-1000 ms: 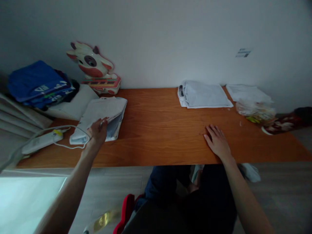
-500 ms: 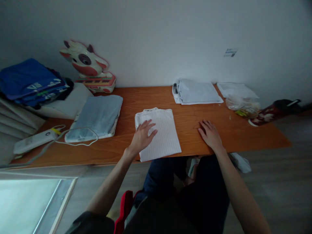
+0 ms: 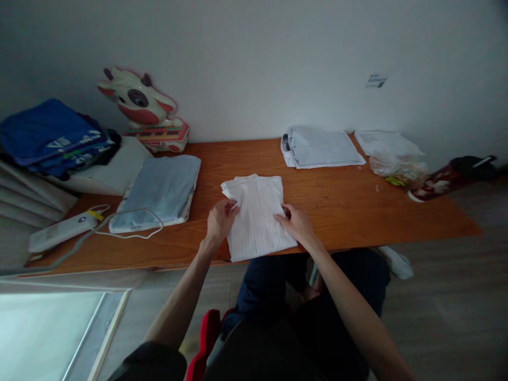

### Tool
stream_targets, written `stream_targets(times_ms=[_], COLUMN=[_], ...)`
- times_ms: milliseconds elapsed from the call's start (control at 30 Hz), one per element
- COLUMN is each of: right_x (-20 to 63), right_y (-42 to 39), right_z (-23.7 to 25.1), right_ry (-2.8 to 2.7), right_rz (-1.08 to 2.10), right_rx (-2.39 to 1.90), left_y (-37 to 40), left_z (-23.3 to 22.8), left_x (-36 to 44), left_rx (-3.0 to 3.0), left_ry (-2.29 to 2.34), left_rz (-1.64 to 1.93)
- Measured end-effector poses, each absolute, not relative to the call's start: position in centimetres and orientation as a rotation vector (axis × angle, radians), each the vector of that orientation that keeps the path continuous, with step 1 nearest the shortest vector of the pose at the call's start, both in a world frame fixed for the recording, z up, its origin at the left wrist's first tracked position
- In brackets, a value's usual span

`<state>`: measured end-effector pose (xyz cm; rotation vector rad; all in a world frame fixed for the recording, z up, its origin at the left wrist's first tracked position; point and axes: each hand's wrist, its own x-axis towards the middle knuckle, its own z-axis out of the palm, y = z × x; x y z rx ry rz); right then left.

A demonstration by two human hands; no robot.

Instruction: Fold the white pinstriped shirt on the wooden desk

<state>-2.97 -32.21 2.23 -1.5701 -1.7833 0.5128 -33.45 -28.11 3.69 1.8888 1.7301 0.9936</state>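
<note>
left hand: we see its fingers pinching the left edge of the folded white ribbed garment, near the upper corner.
right hand: its fingers are closed on the garment's right edge, thumb on top.
garment position: it lies flat at the near edge of the long orange-brown wooden table, between our two hands, its lower end reaching the table's lip.
left of the garment: we note a folded pale blue cloth, and just beside it a white power strip with looped cord.
far left: a stack of folded blue clothes rests on a white pad.
against the wall: a pink and white cow-shaped toy, a folded light grey shirt, and a crumpled clear plastic bag.
</note>
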Motion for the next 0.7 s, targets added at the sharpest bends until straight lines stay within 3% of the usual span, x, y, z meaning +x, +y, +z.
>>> stream_targets(times_ms=[167, 300, 467, 567, 700], right_x=[-5.5, -4.3, -0.4, 0.6, -1.1], right_y=[-31.7, -36.4, -44.9, -48.2, -48.1], right_z=[2.4, 4.0, 5.7, 5.8, 5.1], right_ry=[-1.543, -1.265, -1.402, -1.545, -1.564], right_rz=[0.59, 0.818, 1.613, 1.705, 1.296], right_rx=[-1.394, -1.154, -0.619, -0.731, -1.167], left_y=[-28.4, -32.3, -41.2, -44.6, -44.7], left_z=[6.0, 8.2, 9.1, 8.1, 5.8], left_x=[-32.6, -33.6, -37.9, -38.0, -34.0], left_rx=[1.838, 1.423, 1.162, 1.233, 1.716], left_ry=[1.635, 1.316, 0.637, 0.9, 1.48], left_rz=[1.313, 1.429, 0.769, 0.749, 0.927])
